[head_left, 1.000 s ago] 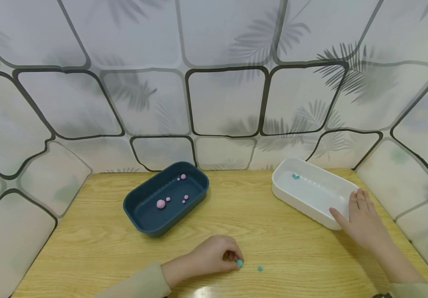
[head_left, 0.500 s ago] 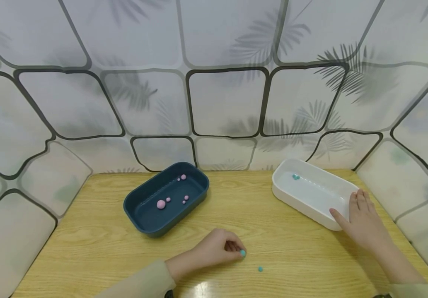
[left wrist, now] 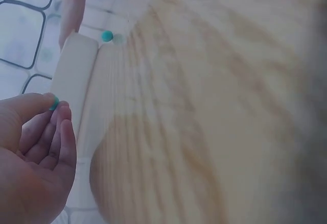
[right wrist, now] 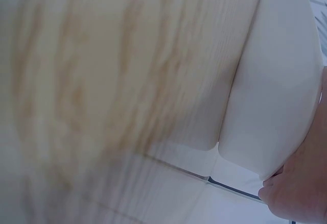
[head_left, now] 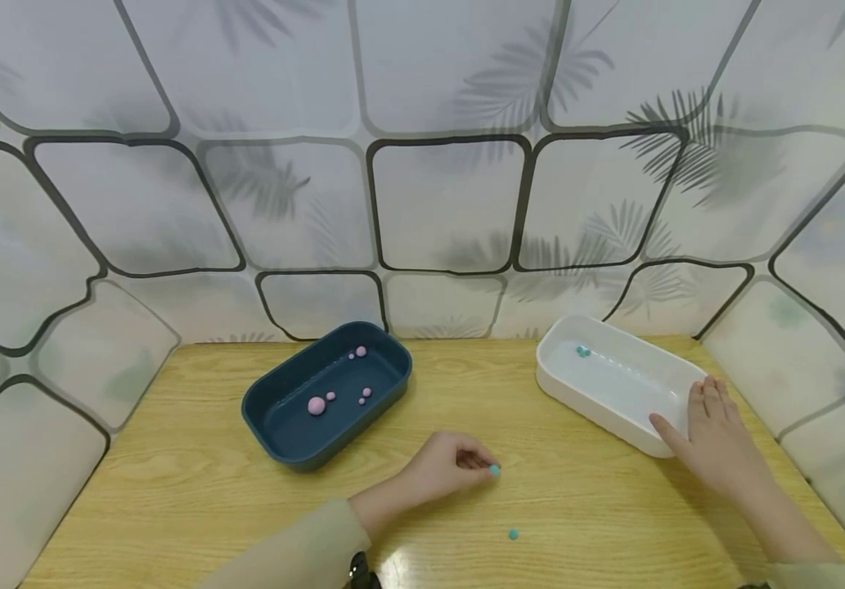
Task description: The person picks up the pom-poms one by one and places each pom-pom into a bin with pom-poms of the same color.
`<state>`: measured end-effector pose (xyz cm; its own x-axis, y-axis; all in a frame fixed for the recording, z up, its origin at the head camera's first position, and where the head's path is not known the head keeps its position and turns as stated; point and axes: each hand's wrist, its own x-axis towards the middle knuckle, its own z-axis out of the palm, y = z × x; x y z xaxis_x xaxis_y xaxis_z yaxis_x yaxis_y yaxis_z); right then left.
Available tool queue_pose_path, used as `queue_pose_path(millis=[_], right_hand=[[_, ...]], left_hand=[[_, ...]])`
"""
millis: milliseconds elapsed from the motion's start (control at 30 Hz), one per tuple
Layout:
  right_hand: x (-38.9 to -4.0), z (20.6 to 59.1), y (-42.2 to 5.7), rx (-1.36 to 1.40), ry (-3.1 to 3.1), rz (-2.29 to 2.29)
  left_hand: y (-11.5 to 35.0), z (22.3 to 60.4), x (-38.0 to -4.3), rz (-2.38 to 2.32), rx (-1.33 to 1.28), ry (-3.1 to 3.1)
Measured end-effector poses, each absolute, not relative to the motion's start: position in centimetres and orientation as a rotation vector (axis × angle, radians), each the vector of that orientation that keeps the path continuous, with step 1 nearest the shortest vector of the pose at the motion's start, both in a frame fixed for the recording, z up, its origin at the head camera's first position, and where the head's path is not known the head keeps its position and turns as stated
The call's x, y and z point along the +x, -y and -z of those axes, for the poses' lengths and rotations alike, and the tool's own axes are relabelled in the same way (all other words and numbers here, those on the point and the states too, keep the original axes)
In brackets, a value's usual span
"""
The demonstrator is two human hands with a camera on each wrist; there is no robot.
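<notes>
Between thumb and fingertips, my left hand (head_left: 440, 470) pinches a small teal ball (head_left: 494, 470) above the wooden table. The left wrist view shows this pinched teal ball (left wrist: 54, 102) partly covered by the thumb. A second teal ball (head_left: 514, 534) lies loose on the table nearer to me. My right hand (head_left: 727, 450) rests on the near right end of a white tray (head_left: 595, 409), thumb at the front rim and fingers straight along the end. Several tiny teal balls (head_left: 583, 351) sit together at the tray's far left end.
A dark blue tray (head_left: 260, 438) stands at the left, with several pink balls (head_left: 316, 406) of different sizes in it. Both trays stand on the wooden table (head_left: 466, 393). A patterned cloth wall (head_left: 444, 204) rises behind and at both sides.
My left hand has moved away from me and a little right, carrying the pinched teal ball off from the loose one. My right hand and both trays keep their places.
</notes>
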<state>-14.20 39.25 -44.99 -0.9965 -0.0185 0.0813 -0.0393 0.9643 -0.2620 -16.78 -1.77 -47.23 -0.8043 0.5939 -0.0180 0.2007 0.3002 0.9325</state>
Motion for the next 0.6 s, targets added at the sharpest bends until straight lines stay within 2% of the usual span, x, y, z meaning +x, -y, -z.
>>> queue_pose_path(millis=[600], right_hand=[[-14.2,44.8,-39.1,0.038,3.040,-0.393]], left_hand=[[-1.3,46.1,-19.5,-1.584,0.603,-2.244]])
